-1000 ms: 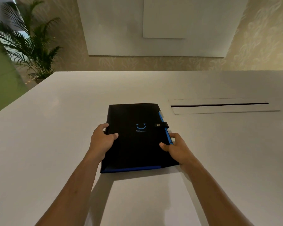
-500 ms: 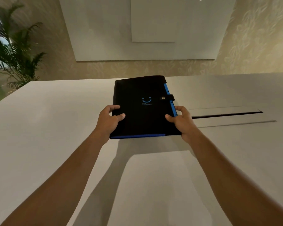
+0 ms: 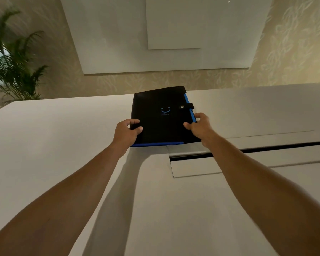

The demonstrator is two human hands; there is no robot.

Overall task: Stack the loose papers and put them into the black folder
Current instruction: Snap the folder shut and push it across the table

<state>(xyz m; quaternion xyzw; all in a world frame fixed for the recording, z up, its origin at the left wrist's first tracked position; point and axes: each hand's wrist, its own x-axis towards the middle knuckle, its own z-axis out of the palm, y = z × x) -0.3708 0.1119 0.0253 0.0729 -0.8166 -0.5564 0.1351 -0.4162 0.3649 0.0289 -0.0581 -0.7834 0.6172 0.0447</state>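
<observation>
One black folder [image 3: 161,115], closed, is seen with a blue edge, a blue smile mark and a snap strap. It is gripped by the left hand [image 3: 125,133] and right hand [image 3: 201,127], fingers curled round its sides, over the white desk [image 3: 44,145].

Folder [image 3: 161,115]: closed, over the far middle of the table [image 3: 44,145], far end reaching toward the table's back edge; whether it rests on the surface cannot be told. Snap strap [image 3: 187,106] on its right edge, toward the far end. Left hand [image 3: 127,133] at the folder's near left corner, thumb on top. Right hand [image 3: 200,127] at its right edge, just nearer than the strap, thumb on top. Cable slot [image 3: 266,146] set in the table, right of and nearer than the folder, passing under the right forearm. Potted palm [image 3: 13,71] beyond the table's far left corner. Wall panel [image 3: 164,34] behind the table, above the folder.
</observation>
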